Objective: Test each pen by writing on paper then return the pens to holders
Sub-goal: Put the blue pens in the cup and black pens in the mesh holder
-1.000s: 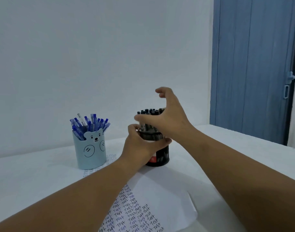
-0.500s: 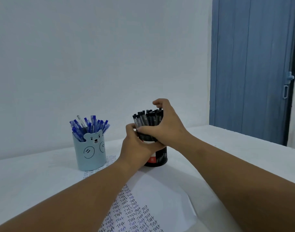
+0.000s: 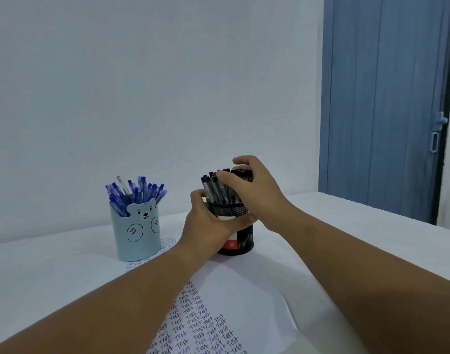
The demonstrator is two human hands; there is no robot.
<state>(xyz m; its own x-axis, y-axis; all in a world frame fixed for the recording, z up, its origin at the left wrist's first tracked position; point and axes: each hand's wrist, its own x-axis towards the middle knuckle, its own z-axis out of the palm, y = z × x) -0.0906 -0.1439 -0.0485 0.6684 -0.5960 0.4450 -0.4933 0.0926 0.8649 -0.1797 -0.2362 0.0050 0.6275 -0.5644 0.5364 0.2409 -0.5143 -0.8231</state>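
Observation:
A black mesh holder [image 3: 244, 241] with a red label stands on the white table, packed with several black-capped pens [image 3: 213, 186]. My left hand [image 3: 208, 223] grips the holder's side near its rim. My right hand [image 3: 249, 190] is curled over the black pens from the right, fingers around the bunch. To the left stands a light blue bear holder [image 3: 134, 233] full of several blue pens [image 3: 137, 191]. A white paper sheet [image 3: 244, 302] covered with rows of the written word "Test" lies in front of the holders, partly hidden under my left forearm.
The white table [image 3: 40, 272] runs back to a plain white wall. A blue door [image 3: 382, 98] with a handle stands at the right behind the table's far corner.
My right hand came down from open above the pens and closed round the black bunch. My left hand stayed on the black holder.

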